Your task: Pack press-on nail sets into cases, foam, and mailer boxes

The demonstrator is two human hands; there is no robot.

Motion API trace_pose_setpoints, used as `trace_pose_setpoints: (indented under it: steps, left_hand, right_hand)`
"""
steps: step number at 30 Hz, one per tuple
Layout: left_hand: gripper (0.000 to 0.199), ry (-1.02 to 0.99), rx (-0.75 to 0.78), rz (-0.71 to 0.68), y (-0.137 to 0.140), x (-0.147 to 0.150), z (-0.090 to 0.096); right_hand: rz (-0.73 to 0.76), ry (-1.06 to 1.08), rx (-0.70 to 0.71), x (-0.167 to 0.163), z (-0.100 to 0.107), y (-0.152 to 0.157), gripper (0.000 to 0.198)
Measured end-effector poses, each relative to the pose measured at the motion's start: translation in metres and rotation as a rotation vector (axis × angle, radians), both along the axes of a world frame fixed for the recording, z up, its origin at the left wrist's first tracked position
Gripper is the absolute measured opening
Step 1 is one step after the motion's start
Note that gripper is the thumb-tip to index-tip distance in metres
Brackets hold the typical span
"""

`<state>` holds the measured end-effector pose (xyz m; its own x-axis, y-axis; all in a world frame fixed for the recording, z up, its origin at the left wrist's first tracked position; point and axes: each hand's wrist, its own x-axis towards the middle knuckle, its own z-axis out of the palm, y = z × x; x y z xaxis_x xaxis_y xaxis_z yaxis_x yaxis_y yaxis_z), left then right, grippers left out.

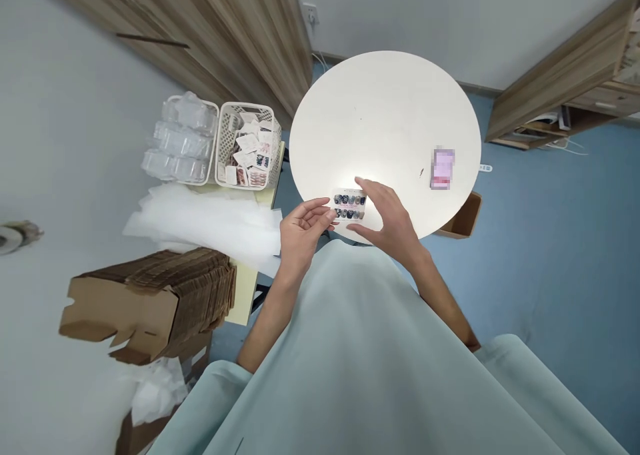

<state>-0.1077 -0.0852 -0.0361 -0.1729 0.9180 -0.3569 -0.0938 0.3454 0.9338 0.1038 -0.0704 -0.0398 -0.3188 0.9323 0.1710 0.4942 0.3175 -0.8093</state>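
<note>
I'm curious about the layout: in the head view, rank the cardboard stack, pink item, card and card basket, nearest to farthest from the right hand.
1. Card, just left of the right hand
2. Pink item, right, on the table
3. Card basket, left, past the table
4. Cardboard stack, lower left

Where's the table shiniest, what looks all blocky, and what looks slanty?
Head view: glare is strongest on the round white tabletop around the top of the small white card with dark nail shapes; head view: coarse squares hide the pink-purple rectangle's details; head view: the brown wood-grain panels slant, probably from camera angle and lens distortion.
</note>
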Motion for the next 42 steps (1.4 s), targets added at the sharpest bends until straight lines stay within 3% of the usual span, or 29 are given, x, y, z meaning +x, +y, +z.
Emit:
trace_pose_setpoints:
  steps: [7,13,18,25,30,35,42]
  left_hand:
    - [0.051,0.018,-0.023,0.067,-0.014,-0.002,-0.013]
    - [0.048,0.058,-0.032,0.02,-0.014,-0.032,-0.036]
    - [0.044,0.162,-0.023,-0.065,0.004,-0.073,-0.079]
    - [0.021,0.391,-0.121,-0.251,0.042,-0.115,-0.157]
    - [0.028,0.494,-0.207,-0.417,0.058,-0.131,-0.182]
    - [0.035,0.48,-0.217,-0.469,0.062,-0.159,-0.183]
    - [0.035,0.343,-0.132,-0.353,0.062,-0.215,-0.161]
  right_hand:
    - [0.149,-0.073,0.063,-0.003,-0.035,0.006,0.074]
    - [0.196,-0.097,0.078,-0.036,-0.05,0.007,0.073]
    - [0.133,-0.159,0.009,-0.078,-0.085,0.016,0.078]
    - [0.11,-0.321,-0.224,-0.134,-0.158,0.033,0.079]
    - [0.08,-0.41,-0.379,-0.155,-0.195,0.039,0.086]
    - [-0.006,-0.439,-0.403,-0.166,-0.198,0.04,0.1]
    - [-0.066,-0.423,-0.315,-0.198,-0.158,0.046,0.101]
